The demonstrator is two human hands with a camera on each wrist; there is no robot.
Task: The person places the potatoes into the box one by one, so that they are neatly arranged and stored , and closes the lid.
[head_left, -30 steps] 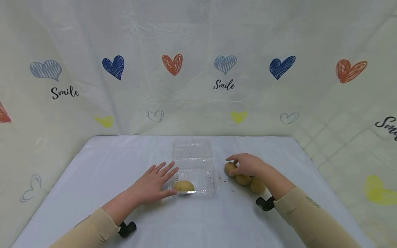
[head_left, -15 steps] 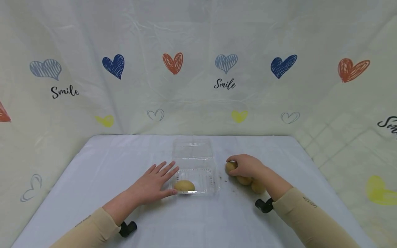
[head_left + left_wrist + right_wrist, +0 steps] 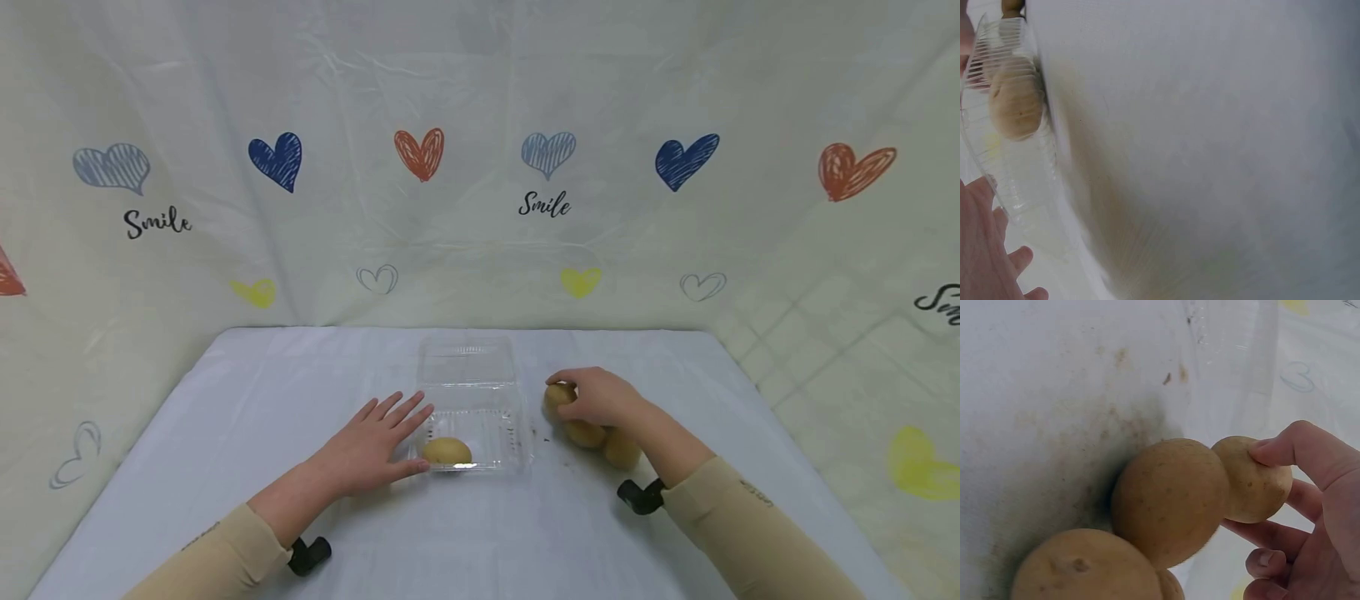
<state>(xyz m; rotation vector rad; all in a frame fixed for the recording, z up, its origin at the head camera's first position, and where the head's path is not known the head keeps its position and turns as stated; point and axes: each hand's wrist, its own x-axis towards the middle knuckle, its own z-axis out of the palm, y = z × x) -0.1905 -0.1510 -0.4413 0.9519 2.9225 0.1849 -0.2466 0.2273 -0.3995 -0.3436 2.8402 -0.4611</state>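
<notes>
Thumb and fingers of my right hand [image 3: 606,397] pinch a potato [image 3: 1252,481], the farthest of a small group at the right. Just nearer lie a second potato [image 3: 1169,500] and a third potato [image 3: 1085,569]; a sliver of another shows behind them in the right wrist view. My left hand [image 3: 367,450] is spread flat at the left side of a clear plastic clamshell box [image 3: 491,442], its fingers straight and touching the rim. Inside the box, at the front left, sits one potato [image 3: 447,451]. The box's lid [image 3: 465,360] is folded back away from me.
A white cloth covers the table [image 3: 480,533]. Brownish dirt specks [image 3: 1120,357] mark it between the box and the potatoes. Behind the table hangs a pale curtain [image 3: 480,242] printed with hearts.
My right fingers have closed on the far potato and raised it slightly. The left hand and the box have stayed in place.
</notes>
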